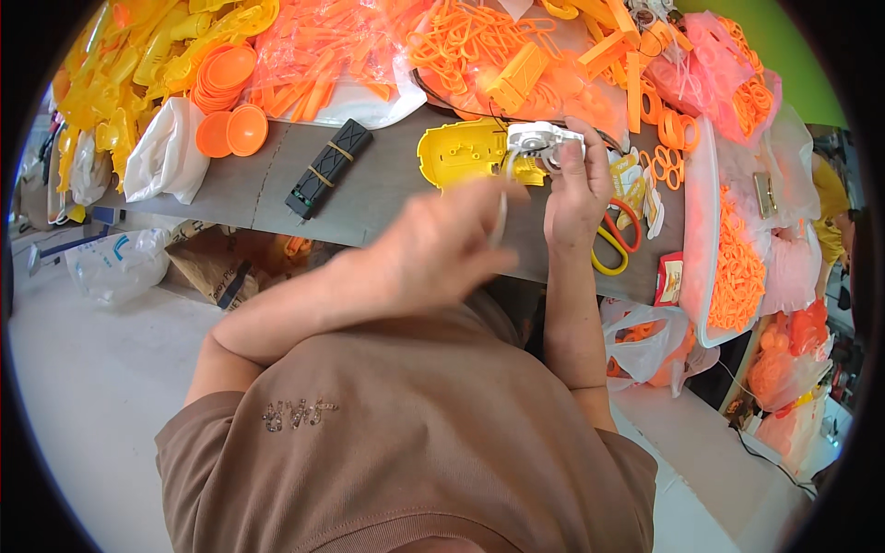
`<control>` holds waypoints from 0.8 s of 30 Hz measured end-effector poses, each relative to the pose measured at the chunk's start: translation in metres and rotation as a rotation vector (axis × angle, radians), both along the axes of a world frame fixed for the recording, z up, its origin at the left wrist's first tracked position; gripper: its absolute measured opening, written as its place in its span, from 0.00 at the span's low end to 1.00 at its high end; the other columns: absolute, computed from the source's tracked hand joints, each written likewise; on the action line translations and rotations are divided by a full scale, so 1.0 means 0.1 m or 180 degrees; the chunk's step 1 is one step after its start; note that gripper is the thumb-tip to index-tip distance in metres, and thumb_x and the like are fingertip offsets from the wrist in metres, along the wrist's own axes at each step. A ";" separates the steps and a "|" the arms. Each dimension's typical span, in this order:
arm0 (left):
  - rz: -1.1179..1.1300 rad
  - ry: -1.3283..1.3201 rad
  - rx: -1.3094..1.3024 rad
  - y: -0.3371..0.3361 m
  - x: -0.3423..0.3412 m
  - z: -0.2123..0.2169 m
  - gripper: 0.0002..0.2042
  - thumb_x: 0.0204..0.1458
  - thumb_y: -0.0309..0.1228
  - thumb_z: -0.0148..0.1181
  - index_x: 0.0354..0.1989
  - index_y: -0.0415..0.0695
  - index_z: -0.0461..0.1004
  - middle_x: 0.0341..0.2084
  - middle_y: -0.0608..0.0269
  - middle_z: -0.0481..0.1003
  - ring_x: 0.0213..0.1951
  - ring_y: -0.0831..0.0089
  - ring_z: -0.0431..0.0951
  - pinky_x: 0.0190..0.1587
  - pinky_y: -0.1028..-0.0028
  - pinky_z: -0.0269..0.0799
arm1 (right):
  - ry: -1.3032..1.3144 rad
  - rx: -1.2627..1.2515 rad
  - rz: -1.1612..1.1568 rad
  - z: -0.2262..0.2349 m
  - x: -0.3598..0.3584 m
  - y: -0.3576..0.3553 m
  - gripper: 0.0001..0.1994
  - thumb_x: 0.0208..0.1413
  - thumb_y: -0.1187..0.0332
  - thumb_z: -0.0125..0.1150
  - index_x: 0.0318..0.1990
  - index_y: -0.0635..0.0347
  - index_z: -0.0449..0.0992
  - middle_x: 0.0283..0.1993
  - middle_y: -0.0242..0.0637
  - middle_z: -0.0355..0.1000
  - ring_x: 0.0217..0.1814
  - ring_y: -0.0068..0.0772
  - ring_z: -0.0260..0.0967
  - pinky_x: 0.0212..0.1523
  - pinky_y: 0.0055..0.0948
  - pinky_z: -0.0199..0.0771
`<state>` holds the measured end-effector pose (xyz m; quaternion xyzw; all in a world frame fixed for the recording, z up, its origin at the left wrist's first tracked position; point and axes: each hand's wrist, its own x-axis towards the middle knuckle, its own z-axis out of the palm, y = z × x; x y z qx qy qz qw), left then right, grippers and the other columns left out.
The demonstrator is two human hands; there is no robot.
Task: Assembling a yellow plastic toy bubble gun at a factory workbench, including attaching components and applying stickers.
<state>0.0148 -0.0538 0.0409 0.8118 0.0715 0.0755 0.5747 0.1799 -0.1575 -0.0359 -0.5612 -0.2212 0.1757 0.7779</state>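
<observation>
Judging from the counter [387,198], the work is seen as unfinished: a small white part [539,140] is gripped in the right hand [576,184] fingers, the blurred left hand [442,249] pinches a thin white piece [501,217], and a yellow shell [461,152] lies just beside them.

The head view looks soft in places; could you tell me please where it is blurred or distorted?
In the head view, the left hand is motion-blurred; the right hand and the white part it holds are sharper. The fisheye bends the table edge, and a black rim frames the picture. Lighting is even, with no strong glare.
</observation>
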 end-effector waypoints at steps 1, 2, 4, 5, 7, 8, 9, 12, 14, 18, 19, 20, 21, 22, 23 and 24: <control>-0.0552 -0.0325 0.0222 -0.07 -0.02 -0.03 0.27 0.44 0.26 0.65 0.54 0.41 0.61 0.31 0.53 0.70 0.31 0.56 0.75 0.33 0.62 0.72 | -0.0006 0.0007 -0.0005 -0.02 0.00 0.00 0.15 0.62 0.68 0.52 0.53 0.65 0.68 0.45 0.35 0.72 0.43 0.23 0.69 0.41 0.25 0.70; -0.0949 -0.0501 0.0057 -0.12 -0.01 -0.11 0.26 0.47 0.26 0.64 0.54 0.40 0.62 0.30 0.55 0.70 0.30 0.59 0.75 0.32 0.65 0.73 | 0.0082 0.0073 0.0056 -0.04 0.01 0.01 0.15 0.62 0.67 0.51 0.53 0.65 0.68 0.45 0.35 0.72 0.43 0.24 0.69 0.41 0.25 0.71; -0.1620 -0.0425 -0.0296 -0.15 0.00 -0.19 0.19 0.51 0.26 0.60 0.52 0.38 0.65 0.33 0.52 0.71 0.32 0.56 0.76 0.35 0.63 0.74 | 0.0160 0.0147 0.0107 -0.03 0.01 0.00 0.15 0.63 0.66 0.50 0.53 0.65 0.68 0.45 0.35 0.72 0.43 0.25 0.70 0.41 0.26 0.71; -0.1630 -0.0430 -0.0286 -0.13 0.01 -0.19 0.19 0.51 0.26 0.60 0.52 0.38 0.65 0.33 0.52 0.71 0.32 0.56 0.76 0.35 0.63 0.74 | 0.0222 0.0196 0.0166 -0.02 0.01 0.00 0.15 0.63 0.66 0.50 0.54 0.65 0.67 0.44 0.35 0.72 0.43 0.25 0.70 0.41 0.26 0.72; -0.1899 -0.0459 0.0140 -0.07 0.07 -0.17 0.16 0.51 0.25 0.60 0.48 0.37 0.69 0.34 0.51 0.73 0.33 0.53 0.76 0.35 0.62 0.74 | 0.0277 0.0252 0.0202 -0.03 0.01 -0.02 0.16 0.63 0.66 0.49 0.54 0.64 0.67 0.44 0.35 0.72 0.43 0.25 0.70 0.42 0.27 0.72; -0.1567 -0.0797 0.0398 0.01 0.11 -0.15 0.13 0.50 0.24 0.59 0.44 0.36 0.71 0.33 0.51 0.74 0.33 0.53 0.76 0.36 0.63 0.74 | 0.0273 0.0274 0.0198 -0.06 0.00 -0.03 0.16 0.63 0.66 0.49 0.55 0.65 0.66 0.44 0.35 0.72 0.44 0.26 0.70 0.42 0.27 0.72; -0.1184 -0.1049 0.0915 0.13 0.18 -0.14 0.11 0.49 0.23 0.59 0.41 0.36 0.73 0.33 0.52 0.75 0.32 0.55 0.77 0.36 0.64 0.75 | 0.0270 0.0296 0.0193 -0.08 0.00 -0.04 0.16 0.63 0.66 0.49 0.55 0.65 0.66 0.45 0.36 0.71 0.44 0.26 0.70 0.42 0.28 0.72; 0.0167 -0.1501 0.2227 0.62 0.55 -0.06 0.13 0.41 0.19 0.54 0.37 0.43 0.75 0.30 0.55 0.73 0.34 0.57 0.75 0.33 0.63 0.73 | 0.0382 0.0357 0.0236 -0.05 -0.03 -0.04 0.17 0.64 0.66 0.48 0.55 0.67 0.65 0.45 0.36 0.71 0.46 0.26 0.69 0.45 0.28 0.71; 0.0058 -0.1192 0.3157 0.90 0.75 -0.02 0.20 0.39 0.18 0.55 0.44 0.48 0.76 0.45 0.60 0.72 0.48 0.59 0.70 0.46 0.64 0.69 | 0.0383 0.0441 0.0247 -0.06 -0.05 -0.04 0.17 0.64 0.66 0.48 0.55 0.68 0.65 0.46 0.37 0.71 0.46 0.26 0.69 0.47 0.28 0.70; -0.0865 -0.1106 0.3935 1.09 1.11 -0.14 0.21 0.41 0.20 0.57 0.46 0.52 0.76 0.56 0.67 0.66 0.60 0.64 0.61 0.58 0.58 0.56 | 0.0436 0.0556 0.0329 -0.09 -0.04 -0.06 0.17 0.64 0.68 0.47 0.55 0.69 0.64 0.46 0.37 0.70 0.47 0.27 0.69 0.51 0.28 0.67; -0.0867 -0.1110 0.3937 1.12 1.17 -0.15 0.21 0.41 0.20 0.57 0.46 0.52 0.76 0.56 0.67 0.66 0.60 0.64 0.61 0.58 0.58 0.56 | 0.0433 0.0559 0.0326 -0.10 -0.05 -0.06 0.17 0.64 0.68 0.47 0.55 0.69 0.64 0.46 0.37 0.70 0.47 0.27 0.69 0.51 0.28 0.67; -0.1050 -0.1231 0.4127 1.14 1.23 -0.16 0.20 0.42 0.22 0.58 0.46 0.52 0.75 0.55 0.69 0.67 0.61 0.64 0.60 0.58 0.57 0.56 | 0.0461 0.0575 0.0329 -0.10 -0.06 -0.05 0.17 0.64 0.68 0.47 0.55 0.69 0.64 0.46 0.37 0.70 0.47 0.27 0.69 0.51 0.28 0.67; -0.1232 -0.1350 0.4316 1.17 1.25 -0.18 0.19 0.43 0.25 0.60 0.46 0.53 0.75 0.54 0.70 0.67 0.61 0.64 0.59 0.59 0.56 0.55 | 0.0489 0.0591 0.0335 -0.10 -0.08 -0.04 0.17 0.64 0.68 0.47 0.55 0.69 0.64 0.46 0.37 0.70 0.47 0.27 0.69 0.50 0.28 0.67; -0.1238 -0.1356 0.4318 1.16 1.26 -0.16 0.19 0.43 0.25 0.60 0.46 0.53 0.75 0.54 0.70 0.67 0.61 0.64 0.59 0.59 0.56 0.55 | 0.0486 0.0594 0.0328 -0.09 -0.09 -0.04 0.17 0.64 0.68 0.47 0.55 0.69 0.64 0.46 0.37 0.70 0.47 0.27 0.69 0.50 0.28 0.67; -0.1338 -0.1128 0.4246 1.16 1.25 -0.14 0.21 0.42 0.22 0.59 0.48 0.52 0.73 0.56 0.70 0.67 0.62 0.62 0.59 0.62 0.54 0.52 | 0.0511 0.0586 0.0294 -0.07 -0.10 -0.04 0.17 0.64 0.67 0.46 0.55 0.69 0.64 0.46 0.37 0.70 0.47 0.27 0.69 0.49 0.28 0.68; -0.1434 -0.0900 0.4172 1.15 1.25 -0.12 0.24 0.40 0.20 0.58 0.50 0.52 0.72 0.58 0.70 0.66 0.63 0.60 0.58 0.65 0.53 0.49 | 0.0534 0.0578 0.0262 -0.07 -0.11 -0.04 0.17 0.64 0.67 0.46 0.55 0.68 0.64 0.46 0.37 0.70 0.47 0.27 0.69 0.49 0.28 0.68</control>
